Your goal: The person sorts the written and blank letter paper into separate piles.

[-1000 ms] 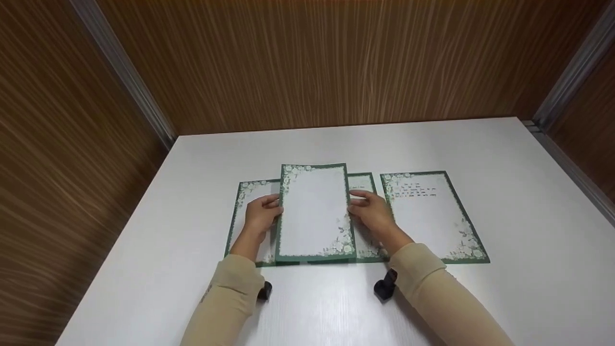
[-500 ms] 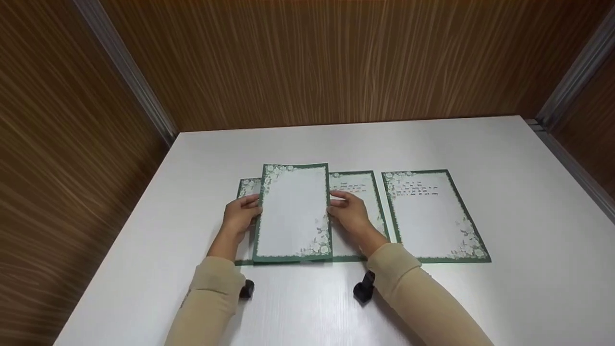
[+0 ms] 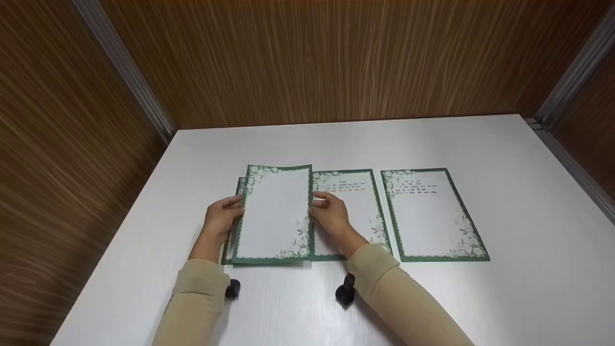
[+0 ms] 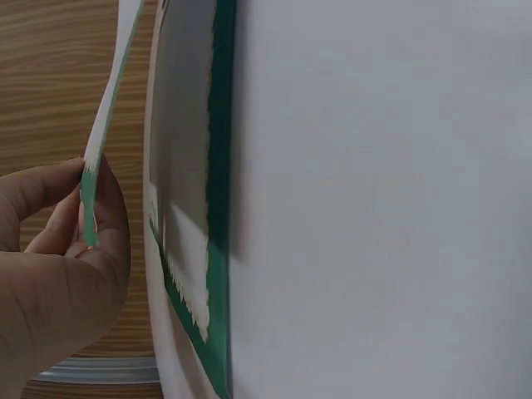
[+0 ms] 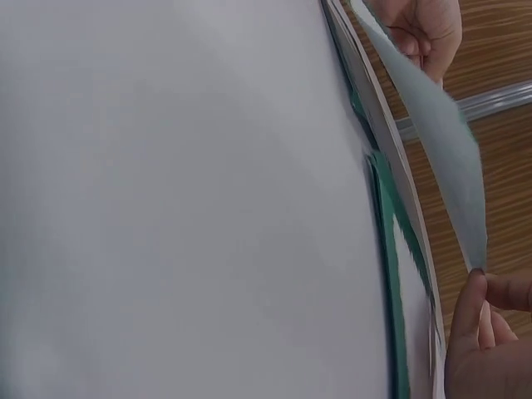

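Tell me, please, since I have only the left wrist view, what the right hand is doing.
Observer: The right hand pinches the raised sheet by its right edge.
Operator: Thank you; could you say whether any writing shows on that sheet's upper face?
Observer: None shows in the head view, only a flowered green border.
Operator: And what about the far-right sheet, please?
Observer: The far-right sheet has several lines of text near its top.

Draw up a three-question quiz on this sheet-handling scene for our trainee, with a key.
1. Where is the raised sheet gripped?
2. True or false: in the head view, the rightmost sheet bears lines of writing near its top.
3. The raised sheet's border is: A) red, B) green, C) black.

Key: 1. At its two side edges, by the left hand and right hand. 2. True. 3. B.
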`<action>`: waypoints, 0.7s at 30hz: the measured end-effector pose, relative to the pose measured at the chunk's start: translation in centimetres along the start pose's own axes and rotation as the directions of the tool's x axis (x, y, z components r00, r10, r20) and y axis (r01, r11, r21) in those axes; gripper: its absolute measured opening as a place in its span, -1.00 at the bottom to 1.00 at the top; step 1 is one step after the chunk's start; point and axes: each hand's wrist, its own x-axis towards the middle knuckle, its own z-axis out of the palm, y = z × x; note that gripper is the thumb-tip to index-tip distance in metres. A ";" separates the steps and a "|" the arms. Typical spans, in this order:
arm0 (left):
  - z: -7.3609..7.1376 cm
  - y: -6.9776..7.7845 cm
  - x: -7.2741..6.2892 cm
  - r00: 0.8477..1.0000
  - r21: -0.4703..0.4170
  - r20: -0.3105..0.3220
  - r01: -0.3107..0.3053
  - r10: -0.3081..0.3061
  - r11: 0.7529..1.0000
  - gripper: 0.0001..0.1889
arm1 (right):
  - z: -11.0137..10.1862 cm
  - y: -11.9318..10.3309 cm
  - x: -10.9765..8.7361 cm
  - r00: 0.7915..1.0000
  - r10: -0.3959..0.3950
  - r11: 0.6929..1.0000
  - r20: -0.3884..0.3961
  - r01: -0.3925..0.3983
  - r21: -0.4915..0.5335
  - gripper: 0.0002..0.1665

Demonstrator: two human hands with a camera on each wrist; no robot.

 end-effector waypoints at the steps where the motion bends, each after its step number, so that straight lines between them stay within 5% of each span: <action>1: -0.2 0.0 0.0 1.000 0.001 -0.001 0.000 0.000 1.000 -0.53 | 0.2 0.0 0.0 1.000 -0.002 1.000 0.009 0.002 0.003 -0.49; 15: -1.4 -0.4 0.2 0.997 -0.011 -0.052 0.057 -0.058 0.998 -0.54 | 1.4 -0.2 -0.1 0.994 0.007 1.000 0.108 -0.005 -0.024 -0.43; 21: -1.7 -0.6 0.2 0.995 0.002 -0.069 0.067 -0.067 0.998 -0.54 | 1.6 -0.3 -0.2 0.992 0.018 0.993 0.125 -0.003 -0.118 -0.43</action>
